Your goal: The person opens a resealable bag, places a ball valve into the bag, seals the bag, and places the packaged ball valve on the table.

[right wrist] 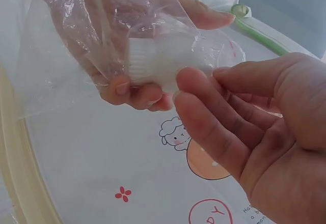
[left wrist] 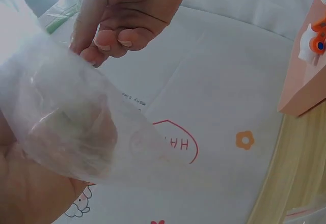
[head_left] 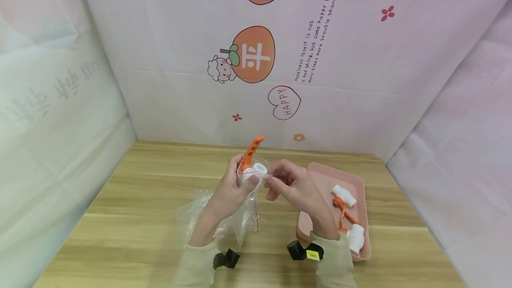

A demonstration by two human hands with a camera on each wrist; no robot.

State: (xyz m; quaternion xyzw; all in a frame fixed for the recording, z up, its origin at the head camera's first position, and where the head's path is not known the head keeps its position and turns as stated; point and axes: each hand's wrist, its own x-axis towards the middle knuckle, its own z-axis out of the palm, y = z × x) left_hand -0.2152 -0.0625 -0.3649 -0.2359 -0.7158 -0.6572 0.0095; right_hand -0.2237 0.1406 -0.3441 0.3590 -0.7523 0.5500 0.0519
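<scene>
A white plastic valve with an orange lever handle sits partly inside a clear zip bag, the handle sticking up out of its mouth. My left hand grips the valve through the film, thumb across the front. On the other side, my right hand pinches the bag's edge between thumb and index finger, right beside the valve's round opening. Through the film, the right wrist view shows the valve's ribbed white end. In the left wrist view, the bag covers much of the left hand.
A pink tray stands at the right, holding two more white valves with orange handles. Clear plastic bags lie on the wooden table under my left forearm. Printed cloth walls close in the back and both sides.
</scene>
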